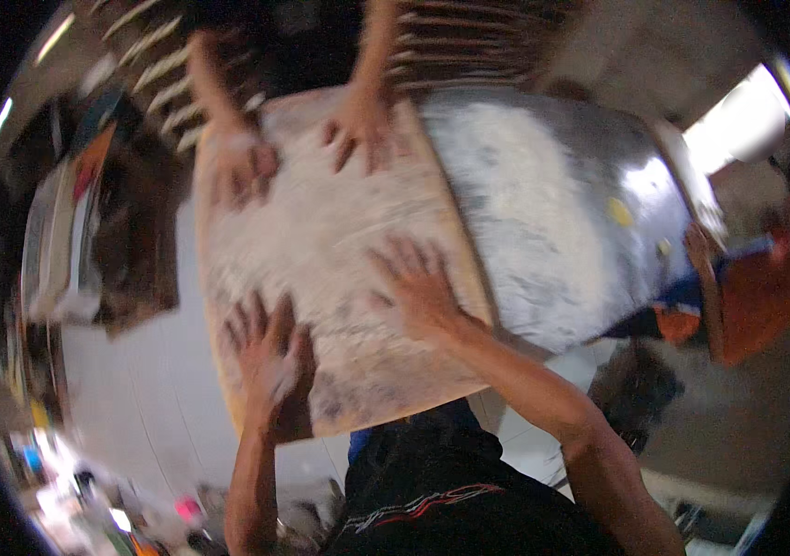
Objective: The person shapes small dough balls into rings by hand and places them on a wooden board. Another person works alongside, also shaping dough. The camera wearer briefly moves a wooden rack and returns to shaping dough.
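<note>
A broad, pale wooden board (321,246) dusted with white powder lies in front of me. My left hand (270,357) rests on its near left part, fingers spread and nothing in them. Farther up and toward the right edge, my right hand (418,287) is also spread over the powdery surface, fingers apart. Across the board, another person's two hands (360,134) reach onto its far part. Motion blur softens the fingers.
To the right, a dark, shiny metal tabletop (631,269) carries a thick band of white powder (529,204). A person in orange and blue (765,296) stands beyond it. Slatted racks (478,42) are at the back, and a pale tiled floor (131,398) shows at left.
</note>
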Demonstrator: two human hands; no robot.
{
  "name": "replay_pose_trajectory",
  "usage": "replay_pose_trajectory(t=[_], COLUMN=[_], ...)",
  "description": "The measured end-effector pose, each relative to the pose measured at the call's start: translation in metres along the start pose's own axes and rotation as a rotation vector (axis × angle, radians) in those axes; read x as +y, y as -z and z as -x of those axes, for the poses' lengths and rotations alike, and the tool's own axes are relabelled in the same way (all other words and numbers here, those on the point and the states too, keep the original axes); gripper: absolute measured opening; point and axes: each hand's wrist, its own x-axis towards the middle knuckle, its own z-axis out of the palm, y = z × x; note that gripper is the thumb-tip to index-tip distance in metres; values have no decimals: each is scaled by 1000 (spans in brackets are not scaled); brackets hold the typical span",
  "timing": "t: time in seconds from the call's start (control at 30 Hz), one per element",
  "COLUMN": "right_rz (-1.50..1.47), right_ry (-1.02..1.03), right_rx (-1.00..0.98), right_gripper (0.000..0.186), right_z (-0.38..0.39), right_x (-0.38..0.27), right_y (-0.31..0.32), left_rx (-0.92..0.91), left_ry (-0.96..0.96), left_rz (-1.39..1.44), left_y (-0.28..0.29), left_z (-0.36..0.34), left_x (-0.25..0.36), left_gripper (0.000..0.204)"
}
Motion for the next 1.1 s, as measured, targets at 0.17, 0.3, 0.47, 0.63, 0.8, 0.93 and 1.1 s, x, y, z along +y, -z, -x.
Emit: replay_pose_trajectory(t=[0.17, 0.3, 0.47, 0.63, 0.8, 0.93, 1.1], right_rz=[-504, 316, 267, 56, -204, -705, -798], right_ry=[-540, -933, -727, -319, -105, 201, 427], right_rx=[286, 317, 250, 61, 262, 160, -323], right_gripper=[66, 63, 68, 58, 38, 30, 30], right_z=[69, 148, 150, 89, 49, 6, -43], right_x=[108, 254, 350, 360, 314, 199, 18], right_y=[24, 33, 6, 15, 53, 27, -23], left_rx=[610, 1046, 1132, 1251, 1280, 996, 819], left_ry=[86, 510, 856, 840, 800, 1001, 685], left_rz=[799, 370, 361, 535, 707, 640, 290], left_y=[-5, -4, -44, -84, -103, -80, -38], left_z=[45, 132, 226, 275, 257, 212, 152], left_x=[-76, -143, -105, 7, 98, 115, 61], left_gripper=[49, 47, 41, 36, 31, 26, 33])
